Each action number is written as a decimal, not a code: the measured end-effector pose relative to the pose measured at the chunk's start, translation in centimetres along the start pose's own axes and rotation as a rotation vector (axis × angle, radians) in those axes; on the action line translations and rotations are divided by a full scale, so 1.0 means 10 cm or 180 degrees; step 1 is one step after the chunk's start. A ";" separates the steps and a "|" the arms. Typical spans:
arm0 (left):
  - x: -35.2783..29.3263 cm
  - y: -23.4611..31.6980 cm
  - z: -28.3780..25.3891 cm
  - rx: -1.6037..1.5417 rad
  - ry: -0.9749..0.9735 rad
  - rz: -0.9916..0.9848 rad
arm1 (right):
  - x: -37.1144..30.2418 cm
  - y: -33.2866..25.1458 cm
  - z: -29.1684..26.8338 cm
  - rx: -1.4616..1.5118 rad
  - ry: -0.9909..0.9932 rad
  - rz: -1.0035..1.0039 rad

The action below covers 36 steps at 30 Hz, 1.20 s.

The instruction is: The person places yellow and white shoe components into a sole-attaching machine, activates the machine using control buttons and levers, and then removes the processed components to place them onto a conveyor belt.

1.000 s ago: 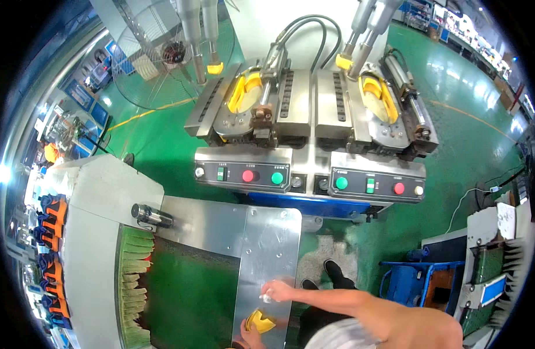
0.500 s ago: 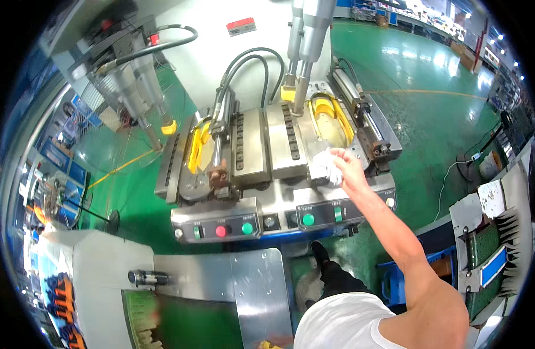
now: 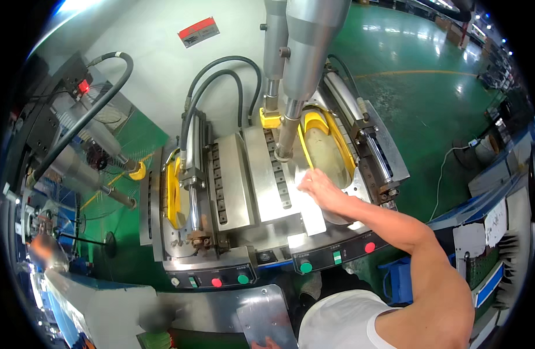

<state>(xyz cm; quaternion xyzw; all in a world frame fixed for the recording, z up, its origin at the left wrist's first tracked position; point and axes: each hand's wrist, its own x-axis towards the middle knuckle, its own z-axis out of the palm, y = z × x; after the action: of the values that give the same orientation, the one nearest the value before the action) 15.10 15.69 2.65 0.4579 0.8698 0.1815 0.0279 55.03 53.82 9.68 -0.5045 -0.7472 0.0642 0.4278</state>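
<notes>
Through my remote feed I saw that the right hand (image 3: pixel 318 187) had left the metal table (image 3: pixel 261 308) and reached across to the machine, where it was now just beside the right mould (image 3: pixel 328 151). A half-second earlier a white cloth showed plainly in that hand; now I could not make it out. I judged that the handling had shifted from the table to the mould.

The mould was an oval, pale inside and edged with yellow strips (image 3: pixel 340 135), near 2 o'clock from the middle of my view. The right hand was at its 6 to 7 o'clock end, near the tip of the left strip. Its fingers were curled in and narrow, back of the hand upward; I could not tell whether they gripped anything. The forearm (image 3: pixel 375 213) came in from 4 o'clock, the elbow bent.

The left hand (image 3: pixel 266 344) was cut off at 6 o'clock, over the table, blurred, so I could not tell how wide it was. The yellow piece it held a second earlier was out of sight.

A metal rod (image 3: pixel 286 136) stood at the mould's 9 o'clock side. The control panel (image 3: pixel 349 254) lay past its 6 o'clock end.
</notes>
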 end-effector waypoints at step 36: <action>-0.60 -0.10 0.76 -0.0544 -0.0867 -0.0797 | 0.26 1.88 0.09 -0.3310 -0.2208 -0.0264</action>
<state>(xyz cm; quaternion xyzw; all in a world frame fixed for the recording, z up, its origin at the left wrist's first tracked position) 19.40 12.50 -5.51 0.3625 0.8896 0.1862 0.2064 67.18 65.28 0.69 -0.5671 -0.7950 -0.1644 -0.1390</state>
